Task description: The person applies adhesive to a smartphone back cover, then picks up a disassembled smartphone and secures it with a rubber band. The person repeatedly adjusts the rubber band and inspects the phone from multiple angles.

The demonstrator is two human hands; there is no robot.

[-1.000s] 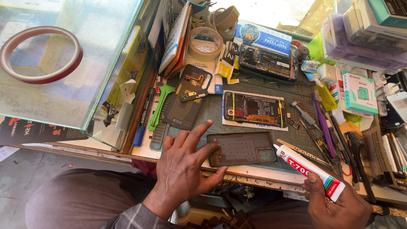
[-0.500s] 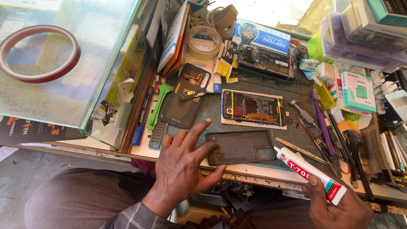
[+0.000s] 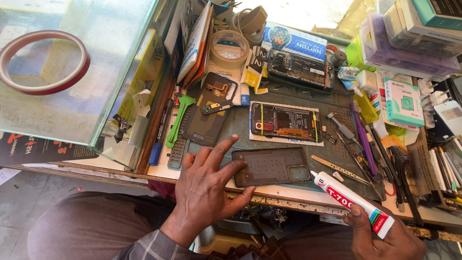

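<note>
Left hand [image 3: 209, 185] spread flat, fingers loose, pressing the dark matte phone back cover [image 3: 272, 166] on the grey work mat [image 3: 238, 127]; cover's long axis runs left-right, camera cutout at right end. Right hand [image 3: 385, 238] grips a white glue tube [image 3: 351, 203], nozzle pointing up-left twd cover. Opened phone [image 3: 285, 122] lies just beyond. Cluttered bench, glass case [image 3: 72, 72] w/ red ring at left.

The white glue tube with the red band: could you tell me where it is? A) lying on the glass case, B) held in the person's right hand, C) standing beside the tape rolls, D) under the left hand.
B: the right hand grips the glue tube at its lower end, nozzle pointing toward the dark phone back cover, which the left hand touches.
</note>
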